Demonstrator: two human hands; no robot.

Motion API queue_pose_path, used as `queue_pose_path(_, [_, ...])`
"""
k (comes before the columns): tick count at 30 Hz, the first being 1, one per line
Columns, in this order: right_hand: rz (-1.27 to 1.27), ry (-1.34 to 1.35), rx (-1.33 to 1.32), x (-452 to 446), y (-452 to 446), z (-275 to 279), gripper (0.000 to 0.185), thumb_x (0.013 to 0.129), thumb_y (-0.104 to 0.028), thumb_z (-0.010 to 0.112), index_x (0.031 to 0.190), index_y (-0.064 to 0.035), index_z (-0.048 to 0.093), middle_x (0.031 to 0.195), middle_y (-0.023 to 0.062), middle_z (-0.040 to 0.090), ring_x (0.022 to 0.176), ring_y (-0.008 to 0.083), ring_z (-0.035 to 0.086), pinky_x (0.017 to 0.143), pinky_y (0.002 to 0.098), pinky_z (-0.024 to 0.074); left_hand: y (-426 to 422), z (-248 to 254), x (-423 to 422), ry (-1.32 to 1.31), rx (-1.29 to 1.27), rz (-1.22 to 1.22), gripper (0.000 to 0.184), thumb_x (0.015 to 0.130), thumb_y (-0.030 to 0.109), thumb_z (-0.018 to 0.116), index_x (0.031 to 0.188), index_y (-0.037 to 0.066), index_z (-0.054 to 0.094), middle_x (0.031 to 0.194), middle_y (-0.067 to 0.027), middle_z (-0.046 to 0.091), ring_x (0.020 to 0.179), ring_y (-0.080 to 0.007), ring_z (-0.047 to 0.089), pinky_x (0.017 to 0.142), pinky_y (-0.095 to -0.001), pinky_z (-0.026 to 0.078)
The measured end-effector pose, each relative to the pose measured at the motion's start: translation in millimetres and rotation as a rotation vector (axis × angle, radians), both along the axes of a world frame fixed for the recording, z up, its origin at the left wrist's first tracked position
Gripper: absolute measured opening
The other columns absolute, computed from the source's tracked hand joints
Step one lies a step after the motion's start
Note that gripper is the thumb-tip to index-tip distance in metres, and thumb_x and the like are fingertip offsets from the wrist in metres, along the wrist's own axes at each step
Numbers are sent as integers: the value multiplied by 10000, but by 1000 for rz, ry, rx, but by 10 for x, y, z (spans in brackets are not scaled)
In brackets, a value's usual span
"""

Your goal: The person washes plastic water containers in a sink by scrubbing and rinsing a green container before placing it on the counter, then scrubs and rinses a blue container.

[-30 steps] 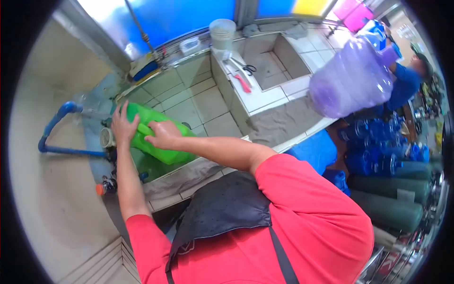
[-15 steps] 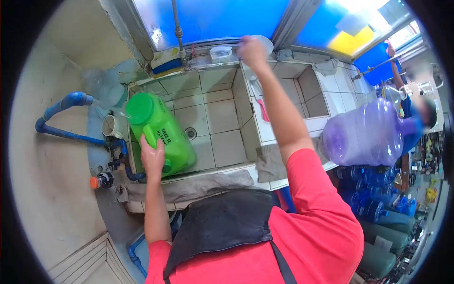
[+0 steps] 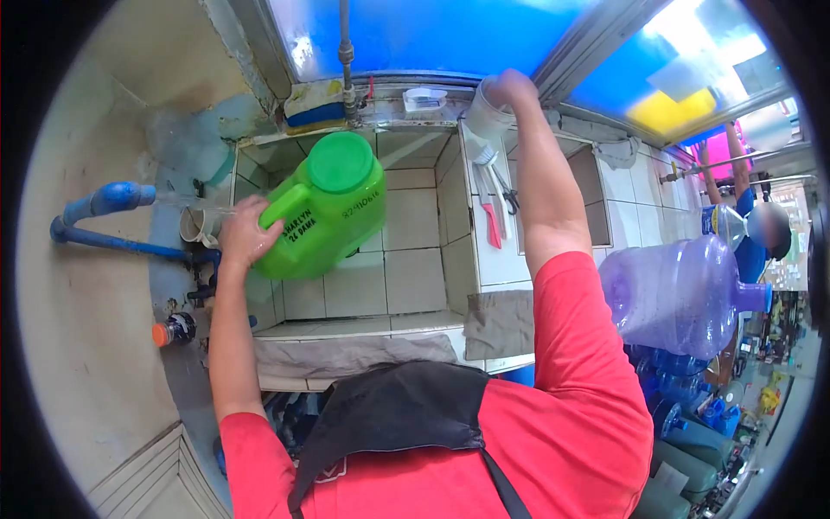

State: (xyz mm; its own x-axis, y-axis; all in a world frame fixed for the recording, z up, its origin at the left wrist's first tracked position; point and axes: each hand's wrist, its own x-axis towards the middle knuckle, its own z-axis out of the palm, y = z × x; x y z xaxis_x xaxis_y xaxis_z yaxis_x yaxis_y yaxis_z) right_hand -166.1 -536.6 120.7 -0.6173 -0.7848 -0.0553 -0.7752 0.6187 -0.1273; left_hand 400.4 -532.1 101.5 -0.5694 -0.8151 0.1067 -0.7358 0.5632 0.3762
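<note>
My left hand (image 3: 248, 232) is wrapped round the handle of a green jug (image 3: 333, 221) with a green cap (image 3: 341, 163) and black writing on its side. The jug stands tilted over the tiled basin, and water from the blue pipe (image 3: 108, 201) runs toward my left hand. My right hand (image 3: 512, 89) is at the rim of a whitish tub (image 3: 486, 117) on the ledge near the window, its fingers closed and partly hidden. Below the tub lie a white brush (image 3: 487, 157), a red-handled tool (image 3: 492, 227) and black scissors (image 3: 512, 202).
A large purple-tinted water bottle (image 3: 674, 294) lies on the right. Grey cloths (image 3: 354, 353) drape the basin's front edge. A small clear container (image 3: 424, 99) sits on the sill. A co-worker in blue (image 3: 750, 216) stands at the far right, among blue bottles.
The green jug has been raised and turned in my left hand. My right hand has left the jug and moved up and right to the tub, which now leans.
</note>
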Motion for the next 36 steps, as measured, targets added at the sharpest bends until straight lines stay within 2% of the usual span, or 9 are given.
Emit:
queue_pose_path(6, [298,453,-204,-659,-94,-234,201,806,-232,604,861,-79,723,1026,164,693,997,394,639,814,521,522,-232,-59,-10,-42,-101,-167,366,677,259,723,954,21,696,1072,-143,645,1044,-342,595,902,-420,484])
queue_pose_path(11, [60,61,-628,83,414,357,216,835,-236,598,878,-43,686,940,180,674,863,374,638,768,443,537,-275,-74,-86,-13,-56,-141,365,663,266,727,947,37,709,1077,-131,650,1057,-330,596,939,-422,481])
queue_pose_path(14, [428,504,-511,315,473,485,208,846,-202,565,904,-18,644,975,170,691,832,318,647,750,407,528,-296,-173,-7,44,-52,-139,402,672,271,723,972,6,688,1086,-148,641,1047,-344,603,931,-408,490])
queue_pose_path(17, [329,-393,-954,738,467,496,168,895,-190,570,927,-55,664,947,203,672,886,370,638,780,447,495,-357,-248,-13,36,-9,-150,393,681,346,720,947,57,719,1083,-137,648,1058,-324,602,935,-420,486])
queue_pose_path(22, [712,-295,-577,2432,944,266,363,893,-148,504,1236,-45,557,1195,196,623,1126,349,584,955,461,450,-278,-127,-56,-8,-16,-143,557,766,566,713,920,31,717,1036,-140,659,1011,-322,619,889,-407,495])
queue_pose_path(24, [1024,208,-592,2988,1002,-311,456,903,-246,545,1298,-20,507,1301,217,544,1214,391,503,999,523,393,-268,-115,-84,-62,-17,-124,598,786,619,664,898,34,719,1012,-140,661,996,-322,621,867,-417,496])
queue_pose_path(27, [1025,-18,-674,3104,751,-270,573,902,-372,565,1336,-10,470,1349,217,487,1291,422,421,1067,544,328,-319,-151,-73,-114,-23,-105,652,820,676,592,861,38,719,974,-143,662,963,-324,624,828,-434,496])
queue_pose_path(30, [647,117,-560,3160,490,-353,598,889,-435,584,1303,-13,490,1303,217,512,1269,411,445,1075,519,343,-238,-128,-103,-108,-24,-79,661,838,681,561,843,39,717,961,-142,661,934,-329,628,808,-443,498])
queue_pose_path(36, [1103,126,-386,2893,145,-467,394,906,-396,545,1164,-103,594,1108,183,616,1067,378,567,974,488,434,-196,-73,-107,-110,-20,-50,687,830,707,545,841,41,715,964,-130,662,929,-329,633,804,-441,502])
